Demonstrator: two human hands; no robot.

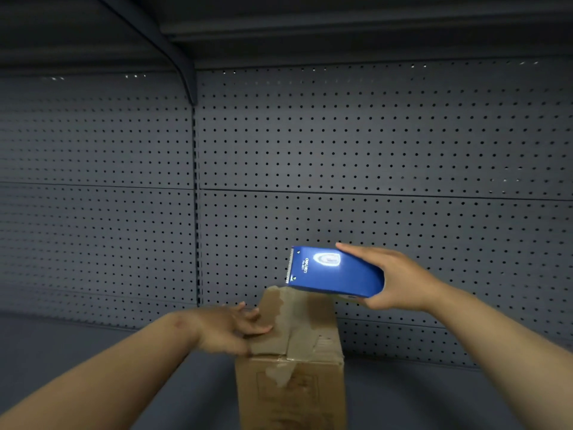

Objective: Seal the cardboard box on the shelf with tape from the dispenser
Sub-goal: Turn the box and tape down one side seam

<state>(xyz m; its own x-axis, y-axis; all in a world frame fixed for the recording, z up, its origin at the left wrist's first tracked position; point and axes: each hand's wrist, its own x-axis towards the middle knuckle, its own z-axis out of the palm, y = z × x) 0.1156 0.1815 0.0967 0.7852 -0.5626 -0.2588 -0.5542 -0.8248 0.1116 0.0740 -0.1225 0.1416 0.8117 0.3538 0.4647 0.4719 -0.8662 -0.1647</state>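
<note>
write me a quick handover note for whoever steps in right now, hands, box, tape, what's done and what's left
Left hand: flat on the top of the cardboard box, pressing the flaps down near the left edge.
Right hand: gripping the blue tape dispenser, held just above the box's far edge, toothed blade pointing left.
Box stands on the shelf against the pegboard back.
Done: flaps closed, tape lies along the top seam.
Left: whether that strip is cut or fully pressed down can't be told; check and finish.

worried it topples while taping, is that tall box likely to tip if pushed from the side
Probably tippy: the box stands tall and narrow. The left hand on its top likely steadies it. Its patchy, taped flaps look worn, so they may flex.
</note>
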